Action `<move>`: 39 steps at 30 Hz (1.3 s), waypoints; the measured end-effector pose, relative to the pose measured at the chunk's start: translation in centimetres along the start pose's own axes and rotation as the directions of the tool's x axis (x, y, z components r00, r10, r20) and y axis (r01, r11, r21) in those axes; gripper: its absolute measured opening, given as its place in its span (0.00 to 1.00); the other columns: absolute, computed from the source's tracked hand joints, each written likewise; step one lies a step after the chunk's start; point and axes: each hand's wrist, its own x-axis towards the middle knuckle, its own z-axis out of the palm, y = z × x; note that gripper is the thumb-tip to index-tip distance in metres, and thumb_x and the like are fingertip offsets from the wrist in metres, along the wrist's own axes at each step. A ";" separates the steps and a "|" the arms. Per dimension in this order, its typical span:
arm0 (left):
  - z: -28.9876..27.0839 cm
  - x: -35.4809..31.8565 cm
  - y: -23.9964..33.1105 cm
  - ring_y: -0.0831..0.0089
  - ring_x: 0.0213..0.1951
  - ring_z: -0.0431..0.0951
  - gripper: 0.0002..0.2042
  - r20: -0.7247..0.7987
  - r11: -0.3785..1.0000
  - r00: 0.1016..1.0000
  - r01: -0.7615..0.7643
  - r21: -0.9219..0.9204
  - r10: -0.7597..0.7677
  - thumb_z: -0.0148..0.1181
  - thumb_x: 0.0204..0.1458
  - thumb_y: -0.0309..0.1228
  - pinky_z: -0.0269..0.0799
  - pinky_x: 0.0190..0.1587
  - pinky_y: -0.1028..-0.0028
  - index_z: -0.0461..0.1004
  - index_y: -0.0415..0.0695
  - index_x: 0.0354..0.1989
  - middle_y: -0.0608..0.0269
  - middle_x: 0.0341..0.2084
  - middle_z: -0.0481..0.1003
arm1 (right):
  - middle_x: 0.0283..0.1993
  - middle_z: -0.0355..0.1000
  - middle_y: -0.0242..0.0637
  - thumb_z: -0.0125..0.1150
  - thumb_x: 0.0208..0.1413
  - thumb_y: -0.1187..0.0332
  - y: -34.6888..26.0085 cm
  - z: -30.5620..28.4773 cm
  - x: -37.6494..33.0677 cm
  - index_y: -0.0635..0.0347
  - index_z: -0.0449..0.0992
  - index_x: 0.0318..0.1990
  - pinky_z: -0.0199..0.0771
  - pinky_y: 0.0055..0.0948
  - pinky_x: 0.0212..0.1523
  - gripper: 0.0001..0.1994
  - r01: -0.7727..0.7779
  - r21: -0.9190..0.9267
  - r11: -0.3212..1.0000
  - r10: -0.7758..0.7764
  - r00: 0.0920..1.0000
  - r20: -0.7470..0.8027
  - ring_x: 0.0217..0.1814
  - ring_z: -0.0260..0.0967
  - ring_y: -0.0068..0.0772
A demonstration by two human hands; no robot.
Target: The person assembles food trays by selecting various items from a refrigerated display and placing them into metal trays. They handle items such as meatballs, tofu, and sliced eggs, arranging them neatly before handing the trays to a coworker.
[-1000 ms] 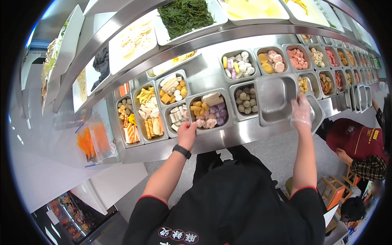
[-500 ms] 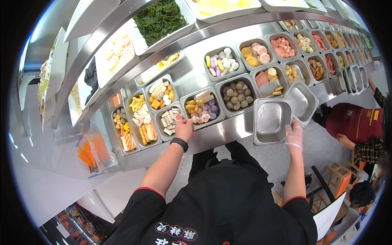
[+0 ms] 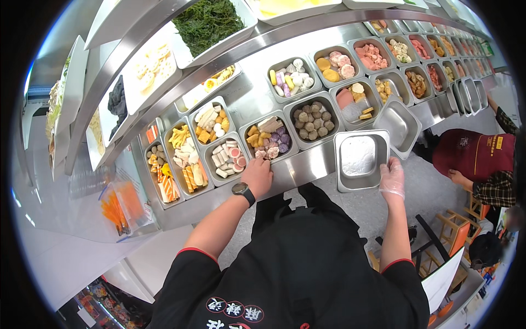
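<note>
My left hand [image 3: 257,176], bare with a dark watch, is at the near rim of a metal pan [image 3: 289,156] of purple balls, pink pieces and tan chunks. Its fingers are bent together; their tips are partly hidden, and I cannot make out anything between them. My right hand [image 3: 392,176], in a clear glove, grips the right rim of an empty metal pan [image 3: 362,180] held out in front of the counter. A second empty pan [image 3: 401,127] sits tilted just behind it, overlapping the counter edge. Left of my left hand is a pan of sausage pieces [image 3: 227,157].
Food pans line the steel counter [image 3: 298,174], including one of brown balls [image 3: 314,120]. Overhead, a shelf rail [image 3: 230,46] carries white trays, one with green seaweed [image 3: 208,27]. A person in a maroon apron [image 3: 474,151] stands right, near stacked pans [image 3: 468,98] and stools [image 3: 453,230].
My left hand has moved right, from the sausage pan's corner to the front of the purple-ball pan. The pan in my right hand has shifted slightly left in view.
</note>
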 end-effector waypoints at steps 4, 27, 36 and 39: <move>-0.4 -1.6 0.4 0.49 0.62 0.70 0.25 0.027 0.994 0.994 -0.103 0.033 0.102 0.67 0.52 0.31 0.68 0.66 0.58 0.71 0.33 0.57 0.45 0.53 0.73 | 0.35 0.75 0.40 0.61 0.64 0.75 -0.7 -0.8 -0.7 0.67 0.76 0.49 0.75 0.35 0.45 0.08 -0.002 0.023 1.000 0.002 1.000 -0.017 0.36 0.72 0.33; -2.9 1.1 -13.1 0.50 0.55 0.75 0.12 -0.203 0.998 0.979 -0.021 -0.054 0.009 0.59 0.54 0.26 0.72 0.59 0.56 0.76 0.37 0.46 0.47 0.46 0.78 | 0.36 0.74 0.40 0.60 0.61 0.74 -1.1 -7.2 -15.0 0.69 0.74 0.44 0.73 0.35 0.45 0.08 -0.072 -0.074 0.995 0.048 0.957 -0.287 0.38 0.69 0.32; -4.1 1.4 -20.5 0.51 0.50 0.80 0.08 -0.192 0.999 0.981 0.035 -0.008 -0.036 0.54 0.59 0.26 0.76 0.54 0.56 0.75 0.42 0.45 0.49 0.41 0.79 | 0.39 0.73 0.34 0.57 0.61 0.77 -3.1 -11.3 -16.4 0.70 0.74 0.49 0.72 0.28 0.45 0.10 -0.138 -0.188 0.972 0.059 0.926 -0.374 0.39 0.68 0.26; -4.4 1.8 -20.6 0.50 0.50 0.80 0.07 -0.146 0.999 0.988 0.040 -0.023 -0.043 0.55 0.60 0.27 0.76 0.55 0.56 0.77 0.42 0.43 0.50 0.42 0.79 | 0.38 0.73 0.34 0.57 0.61 0.78 -2.7 -11.3 -16.7 0.70 0.74 0.49 0.72 0.27 0.45 0.10 -0.115 -0.150 0.982 0.048 0.920 -0.390 0.39 0.68 0.25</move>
